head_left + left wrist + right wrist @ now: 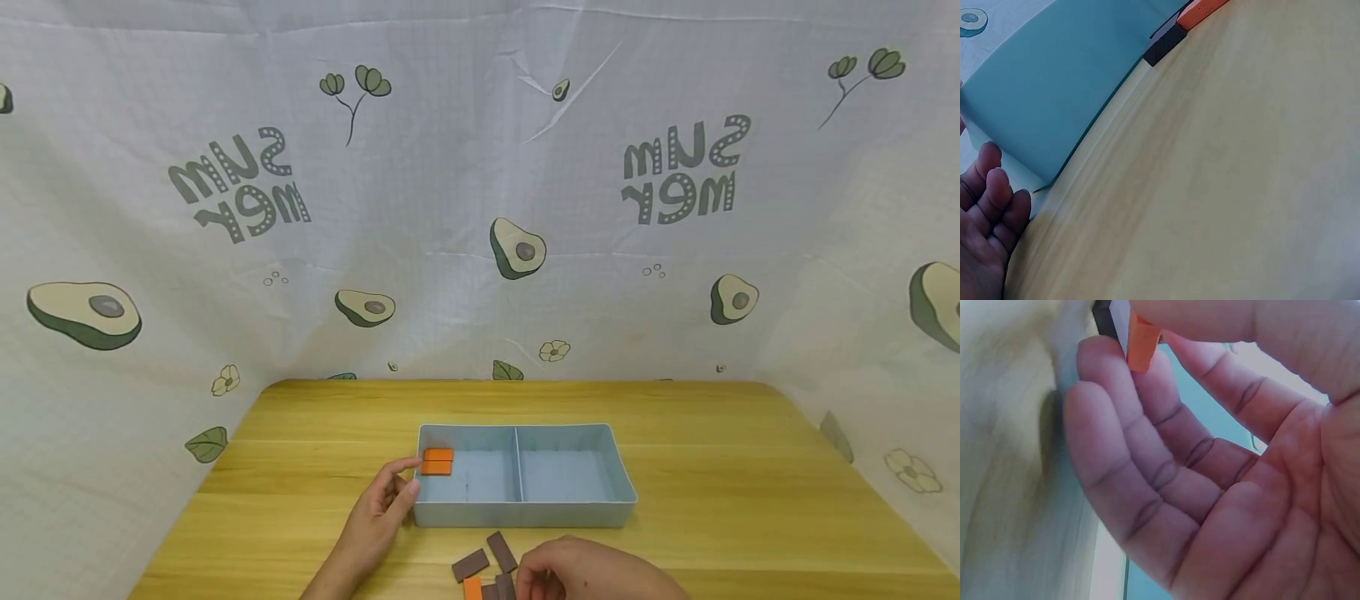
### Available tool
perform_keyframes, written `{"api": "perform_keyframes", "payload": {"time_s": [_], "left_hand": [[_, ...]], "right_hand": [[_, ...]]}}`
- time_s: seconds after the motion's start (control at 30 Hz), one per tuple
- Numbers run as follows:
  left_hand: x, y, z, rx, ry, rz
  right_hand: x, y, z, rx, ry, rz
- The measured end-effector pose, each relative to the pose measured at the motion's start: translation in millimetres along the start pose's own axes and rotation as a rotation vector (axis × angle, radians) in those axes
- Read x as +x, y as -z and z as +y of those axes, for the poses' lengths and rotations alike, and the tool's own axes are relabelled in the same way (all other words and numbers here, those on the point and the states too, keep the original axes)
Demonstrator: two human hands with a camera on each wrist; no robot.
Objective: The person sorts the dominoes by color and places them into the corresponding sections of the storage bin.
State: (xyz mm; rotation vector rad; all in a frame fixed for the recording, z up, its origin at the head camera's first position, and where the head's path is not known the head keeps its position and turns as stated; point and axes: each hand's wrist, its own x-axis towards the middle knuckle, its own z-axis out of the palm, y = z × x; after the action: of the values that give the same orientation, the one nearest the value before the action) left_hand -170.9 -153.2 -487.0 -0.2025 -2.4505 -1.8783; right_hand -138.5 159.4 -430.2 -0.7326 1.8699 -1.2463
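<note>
A light blue two-compartment tray [525, 516] stands on the table. Two orange blocks [437, 468] lie side by side against the left wall of its left compartment. My left hand [371, 525] touches the tray's left end with index finger and thumb, the fingers loosely bent. In front of the tray lies a small pile of brown blocks [470, 565] with an orange block [472, 588] among them. At that pile is my right hand [600, 571]; in the right wrist view its thumb and fingers pinch an orange block [1142, 347]. A dark block edge [1105, 319] shows beside it.
The wooden table [750, 467] extends to both sides of the tray and behind it. A white cloth [450, 183] printed with avocados hangs at the back and the sides. A divider [517, 467] splits the tray into left and right compartments.
</note>
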Motion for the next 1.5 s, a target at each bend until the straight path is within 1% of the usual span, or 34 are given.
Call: {"api": "perform_keyframes", "payload": {"time_s": [0.17, 0.33, 0.5, 0.67, 0.77, 0.9, 1.03, 1.17, 1.27, 1.37, 1.47, 1.5], "left_hand": [[-0.8, 0.4, 2.6, -0.032, 0.003, -0.002], [-0.8, 0.5, 3.1, -0.053, -0.008, -0.002], [-1.5, 0.6, 2.1, -0.045, -0.006, 0.002], [-1.3, 0.7, 2.7, -0.038, 0.013, 0.003], [-1.2, 0.7, 3.1, -0.045, 0.015, 0.001], [-1.4, 0.7, 2.6, -0.04, 0.001, 0.002], [-1.1, 0.5, 2.2, -0.024, -0.004, 0.001], [-0.8, 0.4, 2.6, -0.025, -0.003, -0.002], [-0.8, 0.4, 2.7, -0.037, -0.01, -0.003], [-1.0, 0.6, 2.5, -0.049, -0.018, -0.004], [-1.2, 0.9, 2.5, -0.052, -0.022, -0.001], [-1.2, 0.9, 2.6, -0.052, -0.026, 0.0]], "right_hand": [[-1.3, 1.9, -1.6, -0.01, 0.02, 0.009], [-3.0, 3.4, -4.6, 0.039, 0.017, 0.029], [-4.7, 2.7, -7.5, 0.042, 0.042, 0.05], [-5.6, 4.6, -11.0, 0.053, 0.043, 0.077], [-4.8, 6.3, -13.2, 0.032, 0.065, 0.097], [-2.9, 8.9, -18.5, -0.054, 0.082, 0.158], [-0.5, 10.2, -26.6, -0.138, 0.064, 0.229], [2.8, 10.2, -33.9, -0.196, 0.123, 0.294], [5.8, 10.4, -38.3, -0.252, 0.199, 0.363], [8.7, 11.0, -43.2, -0.298, 0.25, 0.435], [12.0, 12.7, -48.5, -0.327, 0.263, 0.493], [13.2, 13.7, -50.4, -0.326, 0.253, 0.508]]}}
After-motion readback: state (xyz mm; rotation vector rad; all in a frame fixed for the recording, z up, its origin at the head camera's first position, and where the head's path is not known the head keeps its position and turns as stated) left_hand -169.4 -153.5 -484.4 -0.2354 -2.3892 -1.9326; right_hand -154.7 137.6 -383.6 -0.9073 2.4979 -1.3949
